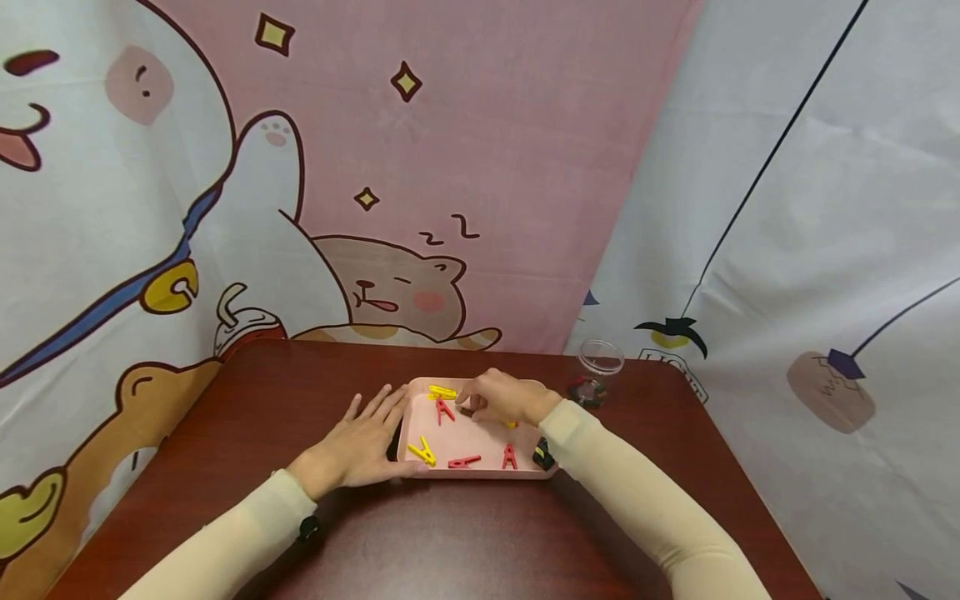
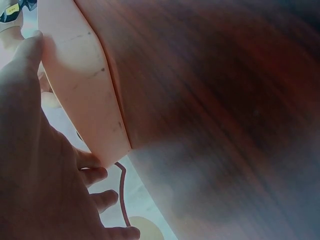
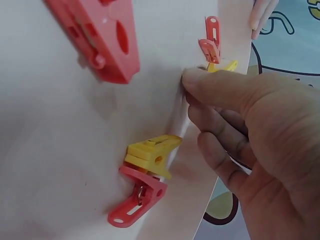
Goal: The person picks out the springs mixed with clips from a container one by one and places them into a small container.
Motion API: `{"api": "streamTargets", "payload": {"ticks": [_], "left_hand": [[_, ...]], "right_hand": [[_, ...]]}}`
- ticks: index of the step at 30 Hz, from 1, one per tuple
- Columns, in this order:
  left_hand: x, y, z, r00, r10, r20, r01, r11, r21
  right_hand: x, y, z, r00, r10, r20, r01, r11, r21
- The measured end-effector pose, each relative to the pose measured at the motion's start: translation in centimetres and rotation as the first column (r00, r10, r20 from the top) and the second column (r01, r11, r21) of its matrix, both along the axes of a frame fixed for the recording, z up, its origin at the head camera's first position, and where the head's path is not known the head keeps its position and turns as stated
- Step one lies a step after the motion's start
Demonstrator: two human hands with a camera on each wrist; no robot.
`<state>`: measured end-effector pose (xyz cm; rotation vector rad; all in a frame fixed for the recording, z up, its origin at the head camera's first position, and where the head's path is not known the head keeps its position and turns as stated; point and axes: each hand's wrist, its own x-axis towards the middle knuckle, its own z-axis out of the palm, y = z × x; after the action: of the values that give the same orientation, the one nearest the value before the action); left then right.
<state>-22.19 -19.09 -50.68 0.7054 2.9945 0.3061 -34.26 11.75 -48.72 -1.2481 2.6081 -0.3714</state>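
A shallow pink tray lies on the table with several red and yellow clothespins scattered in it. My left hand spreads its fingers along the tray's left side, the thumb touching the front left corner. Over the back middle of the tray, my right hand pinches a small dark piece, mostly covered by the fingers. Close to it are a red clothespin and a yellow clothespin. In the right wrist view, another yellow clothespin touches a red clothespin below the right hand's fingers.
A clear round jar with dark and red pieces at its bottom stands behind the tray on the right. The dark red wooden table reaches to a cartoon-printed cloth at the back. A black device sits on each wrist.
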Motion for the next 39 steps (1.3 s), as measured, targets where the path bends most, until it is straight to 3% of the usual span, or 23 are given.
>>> {"api": "streamTargets", "payload": {"ticks": [8, 15, 24, 39], "left_hand": [[0.1, 0.0, 0.1, 1.0, 0.007, 0.017, -0.007, 1.0, 0.003], [0.1, 0.1, 0.0, 1.0, 0.009, 0.004, -0.009, 1.0, 0.0], [0.1, 0.2, 0.0, 1.0, 0.013, 0.003, -0.012, 1.0, -0.009], [0.1, 0.2, 0.1, 1.0, 0.016, 0.023, -0.015, 1.0, -0.013]], "right_hand": [[-0.1, -0.2, 0.0, 0.999, 0.047, 0.028, -0.047, 0.999, 0.014], [0.4, -0.1, 0.3, 0.998, 0.065, -0.027, -0.064, 0.998, 0.028], [1.3, 0.7, 1.0, 0.998, -0.014, -0.059, 0.014, 1.0, 0.009], [2.1, 2.5, 1.4, 0.992, 0.011, -0.124, -0.017, 0.999, -0.051]]}}
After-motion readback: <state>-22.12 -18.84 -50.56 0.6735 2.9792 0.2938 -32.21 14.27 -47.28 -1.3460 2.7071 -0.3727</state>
